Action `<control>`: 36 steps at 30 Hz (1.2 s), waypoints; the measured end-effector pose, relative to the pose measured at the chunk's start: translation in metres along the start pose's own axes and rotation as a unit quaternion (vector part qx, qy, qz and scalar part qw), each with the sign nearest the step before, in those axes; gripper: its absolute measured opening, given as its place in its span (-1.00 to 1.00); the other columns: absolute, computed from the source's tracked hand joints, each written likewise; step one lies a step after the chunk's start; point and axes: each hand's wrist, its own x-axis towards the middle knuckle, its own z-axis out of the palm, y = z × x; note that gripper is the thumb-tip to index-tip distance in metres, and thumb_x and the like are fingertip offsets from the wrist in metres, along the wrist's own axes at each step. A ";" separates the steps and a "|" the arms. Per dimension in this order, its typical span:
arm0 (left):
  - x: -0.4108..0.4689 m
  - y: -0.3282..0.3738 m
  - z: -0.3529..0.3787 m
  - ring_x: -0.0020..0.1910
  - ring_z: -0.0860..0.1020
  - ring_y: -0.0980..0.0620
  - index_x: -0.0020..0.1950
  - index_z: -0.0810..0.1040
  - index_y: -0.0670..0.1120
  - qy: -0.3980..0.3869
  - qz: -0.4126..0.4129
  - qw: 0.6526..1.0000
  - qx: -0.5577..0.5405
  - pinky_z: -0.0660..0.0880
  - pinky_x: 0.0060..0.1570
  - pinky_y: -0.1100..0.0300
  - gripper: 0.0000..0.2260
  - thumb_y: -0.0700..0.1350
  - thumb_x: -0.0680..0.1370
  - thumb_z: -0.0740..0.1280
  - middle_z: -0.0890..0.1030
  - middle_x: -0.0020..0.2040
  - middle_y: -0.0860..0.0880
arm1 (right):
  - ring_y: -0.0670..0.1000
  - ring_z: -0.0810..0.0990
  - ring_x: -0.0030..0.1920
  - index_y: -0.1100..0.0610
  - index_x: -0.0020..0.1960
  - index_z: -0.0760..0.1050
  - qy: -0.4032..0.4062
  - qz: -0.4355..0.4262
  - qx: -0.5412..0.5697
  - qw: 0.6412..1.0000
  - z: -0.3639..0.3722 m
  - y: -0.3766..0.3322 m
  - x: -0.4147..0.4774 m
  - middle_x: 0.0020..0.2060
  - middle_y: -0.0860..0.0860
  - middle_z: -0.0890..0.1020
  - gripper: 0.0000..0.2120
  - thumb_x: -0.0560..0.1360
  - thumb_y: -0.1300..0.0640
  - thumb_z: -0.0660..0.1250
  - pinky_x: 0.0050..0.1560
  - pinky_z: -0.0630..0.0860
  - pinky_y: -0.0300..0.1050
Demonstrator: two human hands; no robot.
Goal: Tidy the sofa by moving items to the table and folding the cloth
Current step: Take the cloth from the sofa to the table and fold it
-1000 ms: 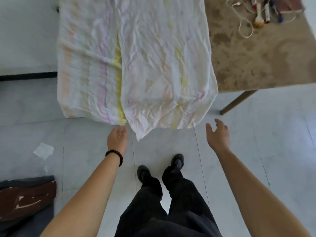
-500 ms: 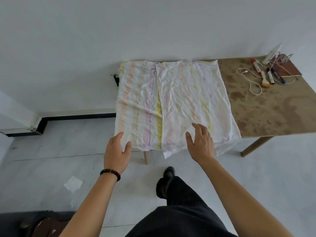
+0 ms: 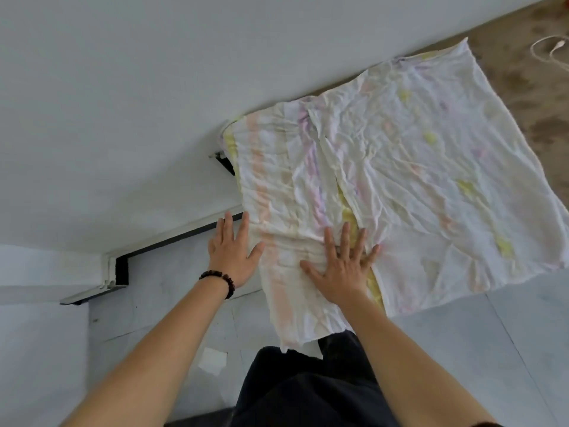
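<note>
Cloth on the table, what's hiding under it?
The brown table shows only to the right of the cloth. The tabletop beneath is covered. On top, the right hand presses flat.

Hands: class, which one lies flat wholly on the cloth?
The right hand, spread on the cloth. The left hand, wearing the bead bracelet, sits at its left edge.

Left hand (image 3: 233, 253) and right hand (image 3: 341, 266) flat, fingers spread.

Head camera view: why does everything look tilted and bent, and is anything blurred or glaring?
Head view: the wide-angle camera is tilted, so the table edge runs slanted; light is soft and even, no glare; only a faint shadow beside the right hand on the cloth; slightly soft overall, wrinkles readable.
</note>
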 end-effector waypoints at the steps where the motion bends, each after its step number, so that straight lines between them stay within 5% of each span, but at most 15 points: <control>1: 0.017 -0.003 -0.009 0.57 -0.25 -0.11 0.59 -0.22 0.10 -0.006 0.005 1.000 0.008 -0.10 0.51 -0.16 -0.34 0.25 0.62 0.05 -0.28 0.59 -0.10 | 0.28 -0.49 0.50 -0.11 0.59 -0.36 0.009 0.010 -0.005 1.000 0.001 -0.002 0.000 0.57 0.09 -0.37 -0.06 0.41 -0.60 -0.22 0.41 -0.38 0.48; 8: 0.179 -0.029 -0.050 0.59 -0.15 -0.11 0.61 -0.17 0.05 -0.016 0.028 0.999 -0.026 -0.03 0.50 -0.14 -0.31 0.29 0.61 0.04 -0.15 0.61 -0.13 | 0.23 -0.22 0.60 -0.11 0.62 -0.07 0.077 0.051 -0.023 0.995 0.013 -0.010 -0.001 0.63 0.08 -0.09 -0.09 0.43 -0.58 -0.06 0.49 -0.15 0.44; 12: 0.257 -0.042 -0.053 0.59 -0.07 -0.12 0.61 -0.16 -0.04 0.020 -0.017 0.981 -0.193 -0.01 0.52 -0.10 -0.31 0.23 0.63 0.07 -0.11 0.62 -0.13 | 0.19 -0.17 0.61 -0.13 0.62 -0.02 0.107 0.075 -0.047 0.990 0.020 -0.012 0.003 0.63 0.04 -0.05 -0.12 0.44 -0.55 -0.01 0.50 -0.07 0.41; 17: 0.315 -0.069 -0.059 0.44 0.33 -0.13 0.55 0.18 -0.07 0.002 -0.063 0.918 -0.391 0.28 0.43 -0.02 -0.39 0.26 0.60 0.07 0.34 0.49 -0.14 | 0.19 -0.15 0.61 -0.14 0.62 -0.04 0.118 0.092 -0.078 0.986 0.023 -0.012 0.003 0.63 0.06 0.01 -0.15 0.45 -0.54 -0.11 0.52 -0.10 0.39; 20: 0.331 -0.088 -0.063 0.23 0.54 -0.06 0.23 0.55 0.04 -0.042 -0.028 0.919 -0.390 0.47 0.28 -0.02 -0.47 0.37 0.49 0.15 0.59 0.23 -0.04 | 0.20 -0.15 0.61 -0.13 0.62 -0.05 0.122 0.101 -0.091 0.983 0.026 -0.014 0.005 0.62 0.08 0.01 -0.16 0.45 -0.52 -0.11 0.51 -0.11 0.39; 22: 0.327 -0.099 -0.065 0.04 0.61 0.00 -0.05 0.60 0.01 -0.038 0.016 0.924 -0.379 0.56 0.07 0.09 -0.61 0.31 0.48 0.26 0.64 0.01 0.01 | 0.20 -0.16 0.61 -0.12 0.62 -0.05 0.129 0.112 -0.104 0.980 0.030 -0.015 0.005 0.63 0.07 -0.01 -0.15 0.45 -0.52 -0.11 0.51 -0.12 0.39; 24: 0.321 -0.113 -0.065 -0.07 0.60 0.03 -0.06 0.57 -0.05 -0.056 0.062 0.932 -0.352 0.53 -0.08 0.20 -0.71 0.18 0.51 0.35 0.62 -0.09 0.03 | 0.22 -0.12 0.61 -0.10 0.63 -0.04 0.139 0.115 -0.119 0.976 0.030 -0.016 0.004 0.62 0.08 0.01 -0.16 0.47 -0.51 -0.15 0.51 -0.12 0.39; 28: 0.305 -0.148 -0.078 0.00 0.58 -0.02 0.07 0.57 -0.04 -0.180 0.098 0.923 -0.325 0.54 0.16 0.02 -0.65 0.14 0.43 0.48 0.64 0.08 -0.08 | 0.26 0.03 0.59 -0.06 0.62 0.01 0.152 0.168 -0.147 0.963 0.033 -0.035 -0.003 0.59 0.18 0.12 -0.20 0.51 -0.46 -0.19 0.53 -0.16 0.35; 31: 0.281 -0.160 -0.096 -0.01 0.61 -0.04 0.21 0.53 -0.18 -0.247 0.088 0.895 -0.361 0.62 -0.06 0.05 -0.57 0.08 0.49 0.45 0.62 0.15 -0.17 | 0.23 0.01 0.60 0.03 0.61 0.07 0.233 0.323 -0.019 0.917 0.052 -0.083 -0.013 0.59 0.21 0.08 -0.26 0.57 -0.37 -0.11 0.55 -0.23 0.24; 34: 0.251 -0.168 -0.115 -0.16 0.63 0.05 0.13 0.57 -0.11 -0.324 0.092 0.869 -0.362 0.62 -0.21 0.15 -0.69 0.08 0.53 0.39 0.66 -0.08 -0.03 | 0.23 0.19 0.53 0.13 0.52 0.25 0.390 0.379 0.141 0.827 0.085 -0.181 -0.017 0.52 0.21 0.24 -0.44 0.62 -0.13 0.17 0.50 0.11 0.19; 36: 0.235 -0.175 -0.126 -0.16 0.61 0.04 0.07 0.59 -0.10 -0.325 0.123 0.865 -0.362 0.61 -0.16 0.12 -0.77 0.04 0.55 0.38 0.67 -0.18 0.02 | 0.11 0.45 0.28 0.15 0.32 0.46 0.490 0.374 0.284 0.735 0.104 -0.257 -0.012 0.27 0.15 0.49 -0.65 0.61 -0.01 0.27 0.28 0.40 0.08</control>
